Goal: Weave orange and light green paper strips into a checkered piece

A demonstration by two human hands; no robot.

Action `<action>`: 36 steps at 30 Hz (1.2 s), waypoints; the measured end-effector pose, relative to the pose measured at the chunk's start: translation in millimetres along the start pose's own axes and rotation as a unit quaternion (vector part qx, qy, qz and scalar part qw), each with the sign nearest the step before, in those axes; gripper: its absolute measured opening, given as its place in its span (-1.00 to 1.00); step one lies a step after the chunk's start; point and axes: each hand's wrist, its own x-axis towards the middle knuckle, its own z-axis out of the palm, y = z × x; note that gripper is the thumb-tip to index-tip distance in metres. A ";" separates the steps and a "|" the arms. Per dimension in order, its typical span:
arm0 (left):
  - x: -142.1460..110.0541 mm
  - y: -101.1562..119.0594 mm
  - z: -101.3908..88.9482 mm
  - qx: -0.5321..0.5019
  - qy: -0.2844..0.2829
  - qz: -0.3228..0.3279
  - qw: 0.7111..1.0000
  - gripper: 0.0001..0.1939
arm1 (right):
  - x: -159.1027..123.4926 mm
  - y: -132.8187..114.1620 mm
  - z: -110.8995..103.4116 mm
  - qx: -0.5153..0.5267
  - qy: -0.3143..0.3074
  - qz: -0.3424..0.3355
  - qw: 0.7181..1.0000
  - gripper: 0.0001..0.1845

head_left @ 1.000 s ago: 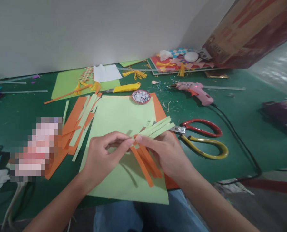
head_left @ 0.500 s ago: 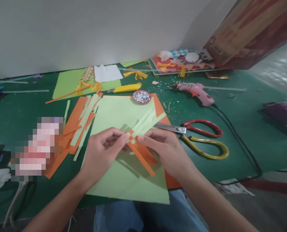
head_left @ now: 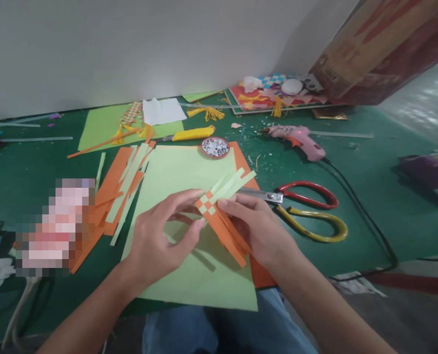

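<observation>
Orange and pale-green paper strips [head_left: 223, 225] cross in a small checkered weave, with loose orange ends pointing down right and green ends up right. My right hand [head_left: 258, 223] pinches this weave at its right side, thumb on top and the other fingers partly hidden behind. At its left edge my left hand [head_left: 167, 228] is open, thumb and forefinger spread apart close to the checks. Whether the left fingertips touch the paper I cannot tell. Beneath both hands lies a pale-green sheet [head_left: 174, 167], over an orange sheet [head_left: 261, 273].
Scissors [head_left: 307, 211] lie right of my right hand. Behind are a small dish of beads [head_left: 215, 147], a yellow cutter [head_left: 193, 133] and a pink glue gun [head_left: 300, 140] with a trailing cord. Loose paper strips [head_left: 115, 191] lie at left, beside a blurred-out object [head_left: 54, 226].
My left thumb has come off the weave and the left fingers have spread. More of the checkered part shows, and the right hand still grips it.
</observation>
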 end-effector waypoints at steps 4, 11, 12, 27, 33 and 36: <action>0.3 -2.8 1.9 0.055 0.011 0.116 0.992 -0.62 | -0.2 -0.7 -1.5 0.001 0.006 0.019 1.000 -0.59; 2.8 -0.7 1.2 0.094 0.020 0.131 0.987 -0.72 | -0.3 -1.0 -0.5 0.000 0.000 0.017 1.000 -0.58; 2.8 -0.6 1.1 0.095 0.020 0.131 0.987 -0.73 | -0.3 -1.0 -0.4 0.003 0.000 0.016 1.000 -0.58; 3.2 1.5 -0.1 0.115 0.015 0.120 0.986 -0.77 | 0.7 -0.4 -2.4 0.016 -0.012 0.038 0.999 -0.59; 3.6 4.3 -0.6 0.096 0.002 0.099 0.990 -0.72 | 1.3 -1.5 -2.0 0.001 -0.009 0.015 1.000 -0.59; 3.8 4.8 -1.0 0.079 0.002 0.089 0.993 -0.71 | 1.2 -0.5 -2.3 0.001 -0.010 0.005 1.000 -0.60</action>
